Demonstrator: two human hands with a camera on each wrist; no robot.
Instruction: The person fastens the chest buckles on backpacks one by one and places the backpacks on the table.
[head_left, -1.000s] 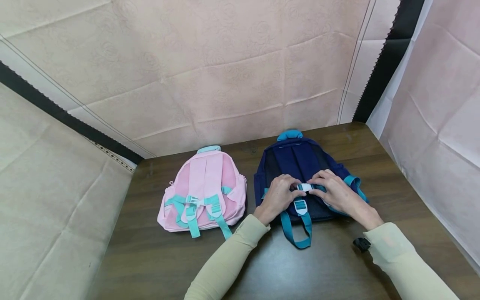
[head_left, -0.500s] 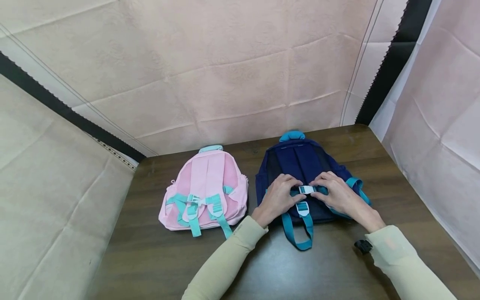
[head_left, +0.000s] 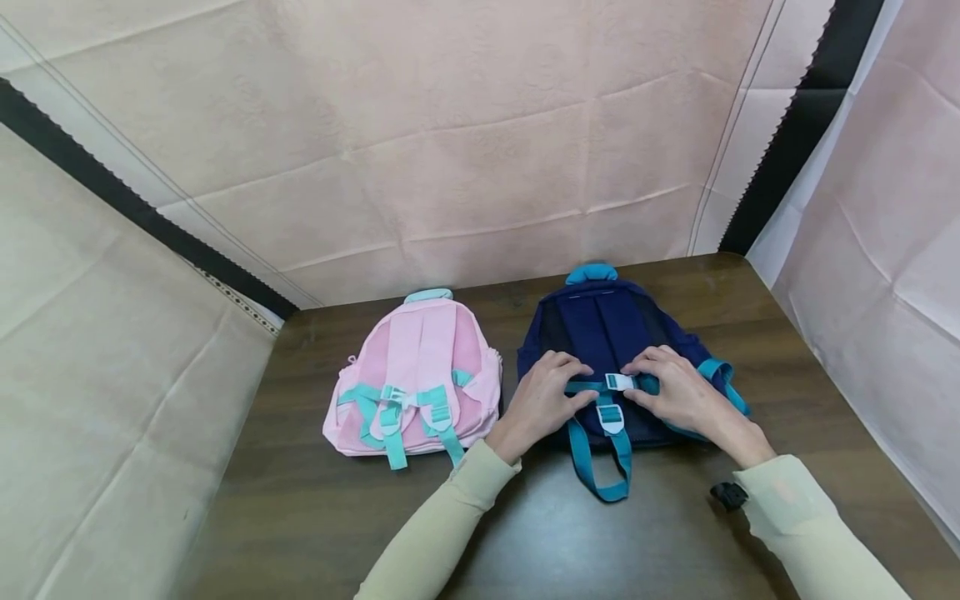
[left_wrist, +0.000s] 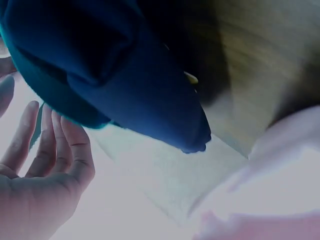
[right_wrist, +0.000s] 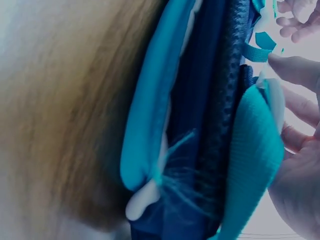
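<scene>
1. The left hand has its fingers loosely spread, holding nothing; the right hand pinches a white buckle.
2. Both hands partly cover the navy backpack.
3. A pink backpack lies left of them.
4. Beneath: brown table; beyond: creased pale cloth.
</scene>
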